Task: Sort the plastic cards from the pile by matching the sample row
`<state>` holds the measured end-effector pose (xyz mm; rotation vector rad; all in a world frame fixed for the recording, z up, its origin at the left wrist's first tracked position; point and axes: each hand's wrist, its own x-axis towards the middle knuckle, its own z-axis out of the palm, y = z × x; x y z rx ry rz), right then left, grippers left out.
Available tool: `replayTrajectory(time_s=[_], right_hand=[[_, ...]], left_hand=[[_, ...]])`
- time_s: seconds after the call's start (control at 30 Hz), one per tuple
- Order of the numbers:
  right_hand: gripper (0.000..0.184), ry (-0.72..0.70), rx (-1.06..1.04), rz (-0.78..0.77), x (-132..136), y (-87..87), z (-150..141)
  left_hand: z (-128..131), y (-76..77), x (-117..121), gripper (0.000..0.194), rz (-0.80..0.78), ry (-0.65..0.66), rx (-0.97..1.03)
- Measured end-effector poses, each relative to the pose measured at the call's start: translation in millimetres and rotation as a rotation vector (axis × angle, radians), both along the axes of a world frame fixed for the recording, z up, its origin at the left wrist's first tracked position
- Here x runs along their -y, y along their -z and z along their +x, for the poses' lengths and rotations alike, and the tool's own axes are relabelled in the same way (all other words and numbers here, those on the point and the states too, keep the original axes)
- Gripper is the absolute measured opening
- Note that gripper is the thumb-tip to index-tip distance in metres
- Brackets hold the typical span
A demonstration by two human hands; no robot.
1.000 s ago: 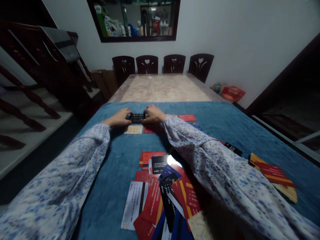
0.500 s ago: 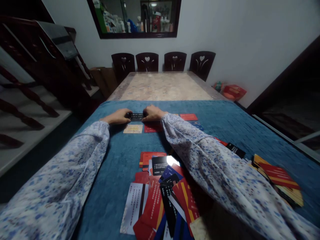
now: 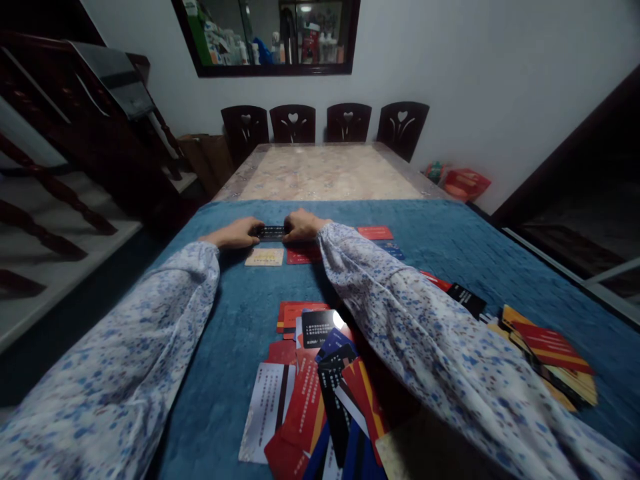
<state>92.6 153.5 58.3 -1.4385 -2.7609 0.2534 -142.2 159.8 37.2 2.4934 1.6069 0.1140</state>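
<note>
1. At left, a person's left hand (image 3: 237,233) curls over one end of a black card (image 3: 272,233), thumb and fingers closed narrowly on it.
2. The black card sits between both hands on a blue cloth (image 3: 227,327), just beyond a cream card (image 3: 264,257); whether it is lifted cannot be told. An uneven push from either side could turn it askew.
3. The right hand (image 3: 305,225) grips the opposite end, fingers bent and close together. A red card (image 3: 300,254) lies partly hidden by the wrist, which could nudge it crooked.
4. Nearer, the right sleeve (image 3: 390,293) hides part of a loose card pile (image 3: 306,400); dragging fabric could scatter it.
5. Far right, more overlapping cards (image 3: 553,347) could slide if that forearm swings wide.
</note>
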Motion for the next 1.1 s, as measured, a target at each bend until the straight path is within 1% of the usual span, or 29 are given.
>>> replayTrajectory(time_s=[0.13, 0.33, 0.53, 0.63, 0.73, 0.8, 0.9, 1.1], right_hand=[[0.041, -0.021, 0.042, 0.022, 3, -2.5, -1], [0.042, -0.031, 0.083, 0.092, 6, -0.9, -3], [0.053, -0.036, 0.079, 0.120, 4, 4.6, 0], [0.060, -0.038, 0.048, 0.135, 4, 4.8, 4], [0.062, -0.040, 0.017, 0.161, 7, 1.9, 9], [0.058, -0.038, -0.001, 0.180, 11, -1.2, 12], [0.048, -0.035, -0.021, 0.201, 17, -5.4, 17], [0.032, -0.023, -0.012, 0.229, 33, -9.3, 28]], left_hand=[[0, 2.1, 1, 0.058, 0.049, 0.030, -0.007], [2, 1.9, 5, 0.066, 0.042, -0.006, -0.004], [1, 2.2, 10, 0.073, 0.086, 0.025, -0.008], [0, 2.5, 12, 0.072, 0.121, 0.037, 0.009], [1, 1.8, 16, 0.068, 0.170, 0.045, 0.032], [3, 0.5, 20, 0.063, 0.213, 0.063, 0.051], [10, -1.9, 27, 0.052, 0.268, 0.084, 0.086], [34, -4.6, 41, 0.034, 0.341, 0.114, 0.148]])
